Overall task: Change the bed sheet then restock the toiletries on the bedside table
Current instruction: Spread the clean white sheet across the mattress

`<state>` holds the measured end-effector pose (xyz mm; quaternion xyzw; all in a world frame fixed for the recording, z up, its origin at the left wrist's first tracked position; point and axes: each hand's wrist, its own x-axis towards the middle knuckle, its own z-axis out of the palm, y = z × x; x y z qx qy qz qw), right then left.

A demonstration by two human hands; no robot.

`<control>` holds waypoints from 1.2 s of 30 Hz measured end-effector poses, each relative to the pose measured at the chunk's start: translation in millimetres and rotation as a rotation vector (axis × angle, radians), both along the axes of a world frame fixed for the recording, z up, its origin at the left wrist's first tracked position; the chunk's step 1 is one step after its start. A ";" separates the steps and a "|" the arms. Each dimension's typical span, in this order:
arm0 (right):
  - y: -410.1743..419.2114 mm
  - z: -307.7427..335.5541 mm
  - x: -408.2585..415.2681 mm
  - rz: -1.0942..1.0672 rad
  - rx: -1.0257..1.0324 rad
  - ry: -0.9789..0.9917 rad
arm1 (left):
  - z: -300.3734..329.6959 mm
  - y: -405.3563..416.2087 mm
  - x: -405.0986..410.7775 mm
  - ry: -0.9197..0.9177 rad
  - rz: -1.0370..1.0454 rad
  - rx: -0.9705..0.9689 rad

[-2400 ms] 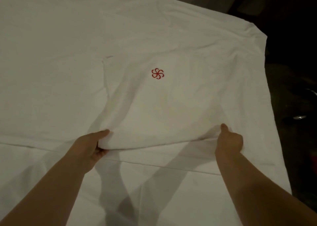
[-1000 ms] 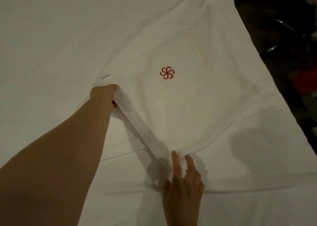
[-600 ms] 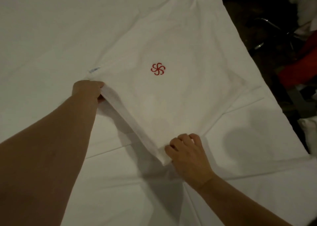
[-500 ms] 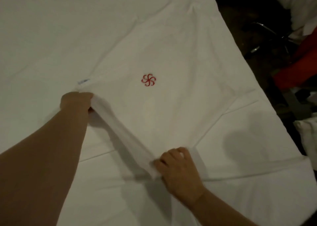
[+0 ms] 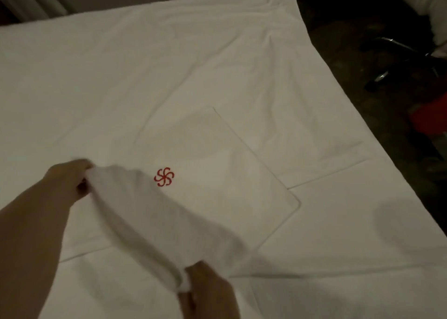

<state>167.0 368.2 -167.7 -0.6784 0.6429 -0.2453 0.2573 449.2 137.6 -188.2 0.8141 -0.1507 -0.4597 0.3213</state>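
Lifted since half a second ago, the folded sheet's (image 5: 212,197) near edge rises between both hands. Nearest, the right hand (image 5: 208,292) pinches one corner; the left hand (image 5: 65,183) grips the other, probably to unfold it. Beyond the fingers, its red emblem (image 5: 164,176) lies on the bed (image 5: 96,64).

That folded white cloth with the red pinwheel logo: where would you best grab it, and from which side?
Judging by its pose, take the folded cloth by the two ends of its near edge, coming from the near side. That edge is already lifted off the bed sheet and bunched into a roll, where the left hand and right hand pinch it; the far part lies flat, offering little to grip.
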 end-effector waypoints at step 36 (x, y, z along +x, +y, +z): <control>-124.5 -74.9 -134.4 0.339 -0.012 0.525 | -35.6 19.4 -180.3 -1.136 -1.304 0.052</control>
